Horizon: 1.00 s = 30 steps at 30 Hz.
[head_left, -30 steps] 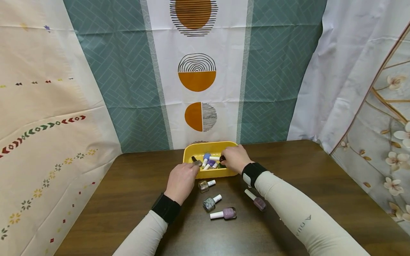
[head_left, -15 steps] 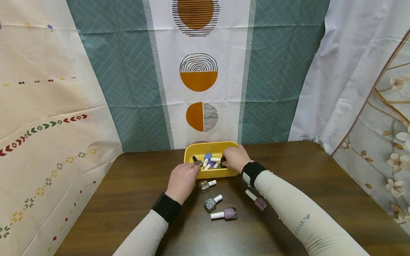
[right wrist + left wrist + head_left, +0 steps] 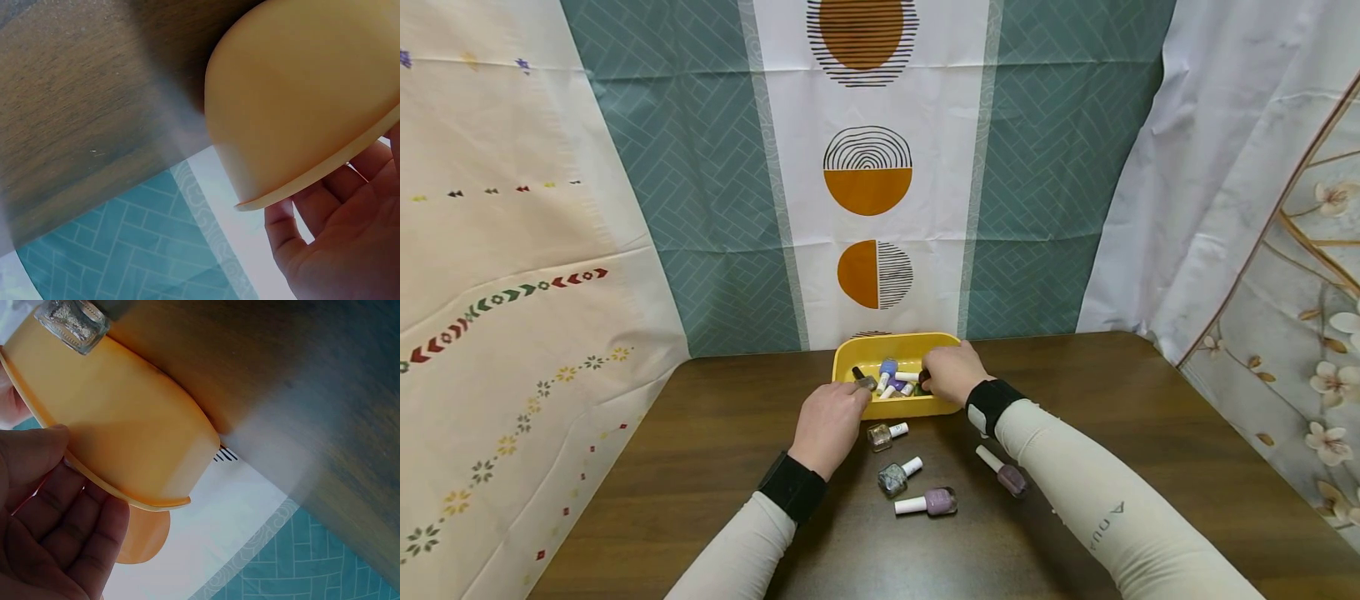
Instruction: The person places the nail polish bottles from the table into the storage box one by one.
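A shallow yellow tray (image 3: pixel 902 407) with several nail polish bottles in it stands at the back of the table. My left hand (image 3: pixel 830 427) grips its front left rim; in the left wrist view the thumb lies over the rim and the fingers curl behind it. My right hand (image 3: pixel 955 372) holds the rim at the right, fingers reaching inside, the thumb mostly out of sight in the right wrist view. A dark nail polish (image 3: pixel 924 377) with a white cap lies against the right fingertips. Near the left fingertips is a grey nail polish (image 3: pixel 868 382) with a black cap.
Before the tray lie a gold glitter nail polish (image 3: pixel 880 437), a silver glitter one (image 3: pixel 893 479), a lilac one (image 3: pixel 939 502) and a mauve one (image 3: pixel 1012 481) by the right forearm. Patterned curtains (image 3: pixel 1037 208) hang behind the brown table (image 3: pixel 715 467).
The view has shifted very slightly. Both hands, the tray and the bottles stay where they were.
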Each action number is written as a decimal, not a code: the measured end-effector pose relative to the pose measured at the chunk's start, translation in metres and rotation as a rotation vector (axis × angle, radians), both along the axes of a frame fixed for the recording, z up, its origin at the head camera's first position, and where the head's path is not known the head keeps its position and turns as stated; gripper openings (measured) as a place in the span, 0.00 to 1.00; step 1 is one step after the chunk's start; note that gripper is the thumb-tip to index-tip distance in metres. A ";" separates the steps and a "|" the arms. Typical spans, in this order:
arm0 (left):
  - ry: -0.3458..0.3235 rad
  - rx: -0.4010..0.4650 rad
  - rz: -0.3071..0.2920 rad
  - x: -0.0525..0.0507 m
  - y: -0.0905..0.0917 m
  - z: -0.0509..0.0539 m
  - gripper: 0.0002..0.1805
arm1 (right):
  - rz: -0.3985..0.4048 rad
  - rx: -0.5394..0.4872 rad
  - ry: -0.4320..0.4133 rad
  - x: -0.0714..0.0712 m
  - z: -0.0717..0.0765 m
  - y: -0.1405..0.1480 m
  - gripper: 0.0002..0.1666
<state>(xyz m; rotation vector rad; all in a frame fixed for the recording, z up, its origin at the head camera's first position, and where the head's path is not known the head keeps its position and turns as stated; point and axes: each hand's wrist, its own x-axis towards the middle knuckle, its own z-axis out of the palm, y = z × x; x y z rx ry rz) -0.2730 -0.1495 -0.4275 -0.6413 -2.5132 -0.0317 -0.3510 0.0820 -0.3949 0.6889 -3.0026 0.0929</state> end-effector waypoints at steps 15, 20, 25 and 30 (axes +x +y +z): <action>-0.025 -0.009 0.016 0.000 0.001 0.000 0.10 | 0.015 0.024 0.065 0.003 0.000 0.001 0.26; -0.031 -0.006 0.018 0.002 0.001 0.001 0.10 | 0.041 0.005 0.086 0.007 0.004 0.002 0.36; -0.049 -0.006 0.021 0.002 0.001 0.001 0.12 | 0.064 -0.006 0.091 0.013 0.007 0.006 0.43; -0.037 -0.007 0.017 0.001 0.001 0.000 0.12 | 0.090 -0.045 0.118 0.020 0.009 0.015 0.46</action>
